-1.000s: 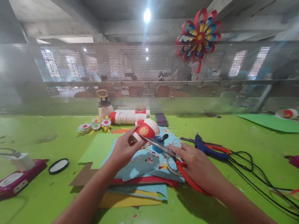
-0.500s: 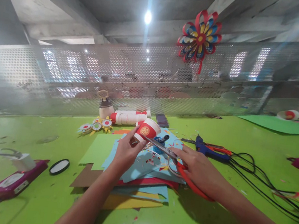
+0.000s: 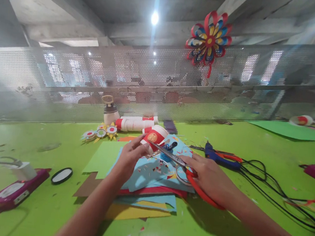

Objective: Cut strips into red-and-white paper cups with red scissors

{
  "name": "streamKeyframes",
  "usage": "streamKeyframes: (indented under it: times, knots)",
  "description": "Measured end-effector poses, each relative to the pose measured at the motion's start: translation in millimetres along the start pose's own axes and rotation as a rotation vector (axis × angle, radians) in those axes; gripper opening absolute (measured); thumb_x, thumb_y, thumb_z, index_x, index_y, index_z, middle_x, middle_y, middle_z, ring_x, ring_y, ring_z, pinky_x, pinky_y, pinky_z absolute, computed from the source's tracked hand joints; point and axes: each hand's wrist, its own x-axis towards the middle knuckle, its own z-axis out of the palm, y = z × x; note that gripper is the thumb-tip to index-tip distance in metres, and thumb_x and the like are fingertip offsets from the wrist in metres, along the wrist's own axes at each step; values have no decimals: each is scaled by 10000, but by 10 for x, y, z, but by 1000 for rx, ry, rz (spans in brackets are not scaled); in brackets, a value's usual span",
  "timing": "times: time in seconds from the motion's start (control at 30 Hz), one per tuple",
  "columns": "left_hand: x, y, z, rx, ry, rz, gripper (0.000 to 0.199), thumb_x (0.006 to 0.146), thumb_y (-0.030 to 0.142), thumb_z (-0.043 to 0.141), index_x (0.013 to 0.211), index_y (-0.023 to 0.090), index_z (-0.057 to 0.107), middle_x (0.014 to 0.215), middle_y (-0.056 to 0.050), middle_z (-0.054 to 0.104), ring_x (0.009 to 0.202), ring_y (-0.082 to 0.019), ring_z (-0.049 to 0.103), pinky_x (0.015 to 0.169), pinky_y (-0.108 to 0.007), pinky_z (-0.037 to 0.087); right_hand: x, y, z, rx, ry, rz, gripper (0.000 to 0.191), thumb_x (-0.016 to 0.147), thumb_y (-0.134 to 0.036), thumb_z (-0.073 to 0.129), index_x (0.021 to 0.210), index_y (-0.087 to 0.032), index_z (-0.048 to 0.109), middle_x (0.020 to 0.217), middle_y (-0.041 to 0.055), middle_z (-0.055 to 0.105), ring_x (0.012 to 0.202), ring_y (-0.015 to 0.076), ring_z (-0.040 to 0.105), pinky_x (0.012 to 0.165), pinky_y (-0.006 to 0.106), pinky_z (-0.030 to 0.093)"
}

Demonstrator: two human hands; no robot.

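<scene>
A red and white paper cup point(image 3: 158, 134) with a gold emblem is tilted in the grip of my left hand point(image 3: 132, 156), its mouth toward the upper right. My right hand point(image 3: 206, 174) is closed around the orange-red handles of a pair of scissors point(image 3: 174, 158). The blades point left and meet the cup just below the emblem; whether they cut into it I cannot tell. Beneath both hands lies a stack of coloured paper point(image 3: 139, 180), with small red, white and yellow scraps on the light blue top sheet. A blue item with a black tip point(image 3: 167, 152) stands behind the blades.
Behind the paper lie stacked paper cups point(image 3: 135, 124), a pump bottle point(image 3: 109, 113) and flower-like cutouts point(image 3: 101, 131). To the right is a blue glue gun point(image 3: 221, 157) with black cables. Purple power strip point(image 3: 18, 192) and round black-rimmed disc point(image 3: 61, 176) lie left. A perforated screen point(image 3: 78, 86) bounds the table.
My left hand has shifted slightly left and its fingers have moved on the cup. The cup is turned a little. The scissors stay at almost the same place against it.
</scene>
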Motion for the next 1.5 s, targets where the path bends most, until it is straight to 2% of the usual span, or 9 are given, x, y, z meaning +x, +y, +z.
streamKeyframes:
  times: [0.13, 0.27, 0.37, 0.5, 0.73, 0.9, 1.13, 1.37, 1.5]
  knots:
    - [14, 54, -83, -197, -71, -144, 406, 700, 238, 729, 1075, 89, 680, 1037, -144, 703, 878, -210, 665, 816, -332, 522, 9, 6, 3, -23, -8, 5, 446, 843, -111, 458, 1263, -185, 588, 1120, 162, 647, 1019, 297, 626, 846, 432, 493]
    - [25, 43, -115, -230, -95, -251, 517, 710, 192, 732, 1209, 119, 614, 1053, -145, 703, 837, -210, 681, 840, -394, 532, 25, 28, 30, -82, -34, 30, 461, 817, -86, 460, 1249, -169, 599, 1163, 179, 635, 1029, 319, 626, 862, 455, 487]
    - [21, 7, -68, -227, -51, -200, 603, 695, 184, 751, 1266, 111, 570, 1037, -146, 707, 866, -225, 682, 864, -418, 525, 34, 43, 53, -80, -33, 35, 468, 825, -99, 458, 1270, -171, 584, 1198, 187, 617, 1064, 318, 616, 884, 455, 481]
    - [10, -50, 9, -212, -7, -127, 674, 694, 202, 763, 1319, 128, 525, 988, -124, 720, 852, -216, 684, 868, -420, 518, 38, 21, 46, -36, -39, 55, 467, 832, -102, 453, 1276, -179, 579, 1148, 172, 630, 1017, 300, 636, 856, 434, 496]
    - [-17, -93, 75, -235, 26, -112, 612, 721, 238, 749, 1290, 125, 555, 982, -120, 721, 891, -222, 679, 907, -411, 497, 40, -51, -2, -21, -64, 97, 432, 850, -114, 477, 1262, -175, 591, 1080, 163, 646, 995, 285, 639, 842, 402, 491]
    - [-49, -96, 116, -241, 73, -124, 571, 702, 246, 759, 1235, 121, 598, 955, -111, 722, 862, -205, 677, 891, -392, 503, 23, -45, 27, -59, -30, 87, 428, 843, -134, 519, 1259, -198, 591, 1035, 143, 658, 939, 266, 647, 812, 369, 490]
    - [-54, -100, 144, -243, 118, -98, 560, 689, 229, 758, 1209, 95, 600, 914, -99, 713, 834, -199, 665, 878, -397, 499, 17, -84, 9, -66, -63, 117, 417, 864, -147, 490, 1268, -184, 589, 1042, 159, 657, 935, 283, 652, 801, 391, 498]
    - [-62, -67, 134, -279, 92, -63, 374, 757, 274, 688, 1104, 135, 668, 958, -88, 710, 858, -185, 653, 861, -378, 507, 13, -97, 7, -72, -46, 100, 429, 857, -127, 474, 1264, -184, 593, 1048, 155, 662, 961, 282, 648, 825, 406, 503]
    - [-42, -43, 95, -247, 101, -54, 509, 732, 270, 719, 1211, 135, 616, 1011, -106, 704, 870, -194, 651, 831, -366, 503, 36, -67, 5, -59, -69, 107, 469, 833, -98, 473, 1285, -168, 580, 1100, 176, 642, 1033, 316, 622, 858, 448, 490]
